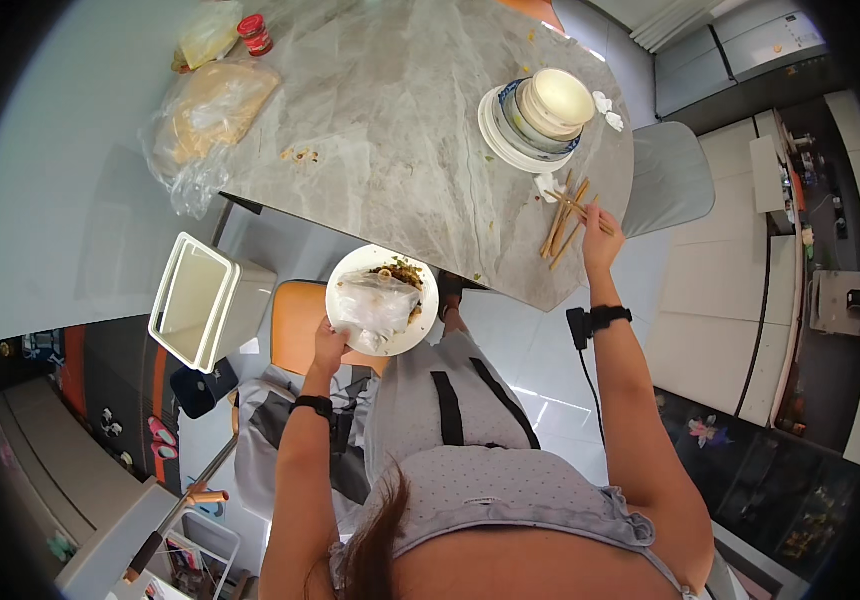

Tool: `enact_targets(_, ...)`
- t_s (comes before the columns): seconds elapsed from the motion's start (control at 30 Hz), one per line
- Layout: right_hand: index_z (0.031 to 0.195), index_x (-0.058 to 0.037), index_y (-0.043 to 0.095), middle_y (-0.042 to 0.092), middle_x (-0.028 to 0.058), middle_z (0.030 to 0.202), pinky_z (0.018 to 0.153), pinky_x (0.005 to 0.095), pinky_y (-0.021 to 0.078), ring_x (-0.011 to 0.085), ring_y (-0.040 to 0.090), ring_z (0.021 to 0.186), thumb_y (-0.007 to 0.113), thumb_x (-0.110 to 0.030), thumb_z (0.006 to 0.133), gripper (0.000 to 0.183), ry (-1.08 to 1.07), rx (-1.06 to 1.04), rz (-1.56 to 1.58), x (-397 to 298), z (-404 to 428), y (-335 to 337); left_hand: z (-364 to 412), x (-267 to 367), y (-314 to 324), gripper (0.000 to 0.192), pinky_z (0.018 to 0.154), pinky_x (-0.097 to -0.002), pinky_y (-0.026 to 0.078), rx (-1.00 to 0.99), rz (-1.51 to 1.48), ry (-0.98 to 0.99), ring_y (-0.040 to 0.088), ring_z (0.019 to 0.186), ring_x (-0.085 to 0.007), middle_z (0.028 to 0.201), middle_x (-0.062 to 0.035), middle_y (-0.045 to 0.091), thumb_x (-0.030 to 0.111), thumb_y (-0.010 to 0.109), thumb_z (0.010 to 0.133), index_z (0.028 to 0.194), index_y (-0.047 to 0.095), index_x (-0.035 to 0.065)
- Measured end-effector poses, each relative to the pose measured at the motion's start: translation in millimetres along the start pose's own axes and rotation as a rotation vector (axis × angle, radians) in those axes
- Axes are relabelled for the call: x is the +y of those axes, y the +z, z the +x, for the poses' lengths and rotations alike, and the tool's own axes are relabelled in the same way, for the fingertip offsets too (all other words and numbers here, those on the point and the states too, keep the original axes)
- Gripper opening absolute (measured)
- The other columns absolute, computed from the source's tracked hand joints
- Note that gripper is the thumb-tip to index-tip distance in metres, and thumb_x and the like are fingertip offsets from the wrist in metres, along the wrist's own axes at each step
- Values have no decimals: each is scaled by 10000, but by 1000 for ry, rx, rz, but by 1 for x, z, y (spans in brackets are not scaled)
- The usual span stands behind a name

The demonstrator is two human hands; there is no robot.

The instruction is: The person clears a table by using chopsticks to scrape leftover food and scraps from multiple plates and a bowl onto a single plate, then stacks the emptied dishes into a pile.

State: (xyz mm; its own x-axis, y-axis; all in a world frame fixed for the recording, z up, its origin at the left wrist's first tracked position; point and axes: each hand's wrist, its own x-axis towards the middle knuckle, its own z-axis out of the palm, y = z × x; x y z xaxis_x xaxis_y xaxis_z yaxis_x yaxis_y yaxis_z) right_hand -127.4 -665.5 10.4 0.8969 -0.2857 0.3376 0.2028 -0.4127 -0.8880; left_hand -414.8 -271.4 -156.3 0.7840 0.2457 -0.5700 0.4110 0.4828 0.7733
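My left hand [331, 346] grips the rim of a white plate [427, 330], held beyond the table's near edge. Food scraps [405, 274] and a crumpled clear plastic bag [376, 304] lie on it. At the table's right side, my right hand [601, 240] holds wooden chopsticks [571, 204]; how many is unclear. Several more chopsticks [554, 232] lie on the tabletop beside that hand. Just beyond them is a stack of bowls [561, 97] on white plates [491, 135], with crumpled tissue [547, 187] close by.
The marble-patterned table [385, 120] has food bits on it. Plastic bags [212, 112] and a red-lidded jar [255, 35] stand at its far left. A white bin [193, 300] is left of the plate, near an orange seat [298, 322]. A grey chair [666, 180] adjoins the right edge.
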Motion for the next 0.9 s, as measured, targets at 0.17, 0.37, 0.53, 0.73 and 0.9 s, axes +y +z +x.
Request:
enact_targets(0.17, 799, 52, 630, 632, 121, 710, 575, 263, 479, 151, 605, 614, 570, -171, 841, 235, 19, -35, 14, 5, 1, 4, -8, -1, 13, 407, 692, -307, 553, 2, 73, -65, 608, 872, -191, 1020, -88, 560, -68, 466, 781, 1163, 415, 59)
enact_targets(0.37, 782, 6, 641, 629, 124, 714, 596, 312, 453, 191, 596, 623, 573, -204, 825, 225, -49, -56, -199, 1, -44, -6, -6, -8, 38, 430, 705, -325, 553, -26, 128, -133, 607, 883, -208, 1039, -100, 557, -74, 459, 776, 1181, 407, 60)
enact_targets(0.53, 757, 1, 630, 618, 126, 719, 606, 317, 456, 229, 595, 645, 563, -131, 817, 160, -127, -149, -173, -39, -104, 4, -2, -8, 55, 441, 704, -362, 546, -74, 130, -154, 605, 882, -218, 1054, -102, 557, -95, 436, 766, 1173, 424, 76)
enact_targets(0.73, 773, 7, 618, 615, 127, 754, 588, 293, 464, 232, 597, 647, 577, -33, 780, 58, -277, -355, -123, -77, -167, 9, 0, -4, 63, 433, 707, -364, 546, -111, 140, -136, 604, 889, -217, 1039, -98, 566, -100, 432, 762, 1158, 444, 76)
enact_targets(0.9, 773, 30, 609, 604, 138, 726, 573, 274, 462, 236, 588, 628, 591, -13, 761, 48, -133, -565, 93, -95, -192, 9, 2, -1, 65, 431, 708, -364, 546, -114, 168, -142, 604, 884, -213, 1041, -92, 567, -95, 440, 761, 1158, 443, 74)
